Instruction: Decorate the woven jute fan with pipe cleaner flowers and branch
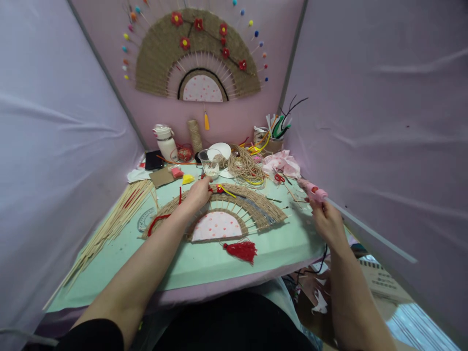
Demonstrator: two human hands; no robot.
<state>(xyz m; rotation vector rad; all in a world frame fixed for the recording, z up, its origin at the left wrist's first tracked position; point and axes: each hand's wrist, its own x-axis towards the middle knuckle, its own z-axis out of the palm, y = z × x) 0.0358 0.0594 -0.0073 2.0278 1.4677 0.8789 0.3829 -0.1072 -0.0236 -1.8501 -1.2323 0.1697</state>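
A woven jute fan with a pink dotted centre and a red tassel lies on the pale green table. My left hand rests on the fan's top edge, fingers closed around a small red flower piece. My right hand is at the table's right edge, gripping a pink glue gun that points away to the left and back.
A bundle of bamboo sticks lies along the left. A clear cup, jute twine pile, red scissors, a white bottle and a pot of pipe cleaners crowd the back. A finished fan hangs on the wall.
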